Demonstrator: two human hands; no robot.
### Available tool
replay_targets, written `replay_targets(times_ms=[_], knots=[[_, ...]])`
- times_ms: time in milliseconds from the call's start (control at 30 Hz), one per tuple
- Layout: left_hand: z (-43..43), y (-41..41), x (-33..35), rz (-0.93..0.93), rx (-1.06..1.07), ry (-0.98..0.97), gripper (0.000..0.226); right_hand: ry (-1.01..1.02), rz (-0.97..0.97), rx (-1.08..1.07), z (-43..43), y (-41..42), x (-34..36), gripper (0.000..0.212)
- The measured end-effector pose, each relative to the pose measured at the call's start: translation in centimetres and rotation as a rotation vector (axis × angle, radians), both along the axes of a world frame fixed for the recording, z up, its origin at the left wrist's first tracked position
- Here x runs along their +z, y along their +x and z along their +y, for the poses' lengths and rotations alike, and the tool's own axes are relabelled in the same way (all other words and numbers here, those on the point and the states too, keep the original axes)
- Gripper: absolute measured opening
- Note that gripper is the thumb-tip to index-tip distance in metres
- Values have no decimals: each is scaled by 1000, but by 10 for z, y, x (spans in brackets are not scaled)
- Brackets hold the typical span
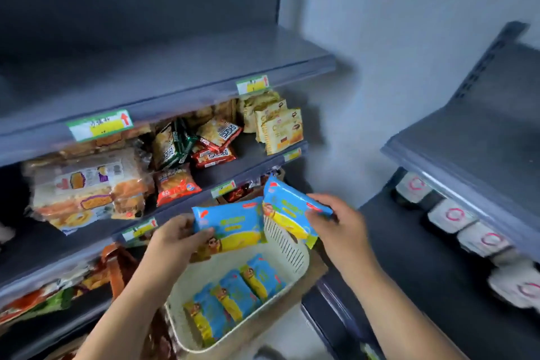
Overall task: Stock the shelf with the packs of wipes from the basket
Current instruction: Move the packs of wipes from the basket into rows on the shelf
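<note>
The left hand (178,235) grips one wipes pack (230,223); the right hand (339,223) grips another pack (289,207) above the basket (287,238) of packs.

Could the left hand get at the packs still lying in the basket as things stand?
Probably not yet: the left hand grips a pack of wipes, so its fingers are taken. Otherwise the way looks free: the basket is open-topped and right below it, and the loose packs are uncovered.
</note>
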State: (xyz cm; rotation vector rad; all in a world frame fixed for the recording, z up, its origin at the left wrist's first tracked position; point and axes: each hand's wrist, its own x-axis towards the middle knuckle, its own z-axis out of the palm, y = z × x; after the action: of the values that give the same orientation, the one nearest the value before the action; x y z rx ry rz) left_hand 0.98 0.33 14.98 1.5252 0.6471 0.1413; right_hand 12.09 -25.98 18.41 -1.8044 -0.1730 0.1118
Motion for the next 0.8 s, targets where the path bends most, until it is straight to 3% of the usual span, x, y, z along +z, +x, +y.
replay_targets(times_ms=[233,467,800], knots=[[-81,-3,55,-205,-256,-96,11,-40,-208,-253,-103,-86,60,29],[-218,-8,89,-278,-553,-171,17,-144,-269,-561,-237,-184,111,32],[-422,-52,139,-332,-1001,-199,19,-31,-324,-1030,-390,-332,157,21]])
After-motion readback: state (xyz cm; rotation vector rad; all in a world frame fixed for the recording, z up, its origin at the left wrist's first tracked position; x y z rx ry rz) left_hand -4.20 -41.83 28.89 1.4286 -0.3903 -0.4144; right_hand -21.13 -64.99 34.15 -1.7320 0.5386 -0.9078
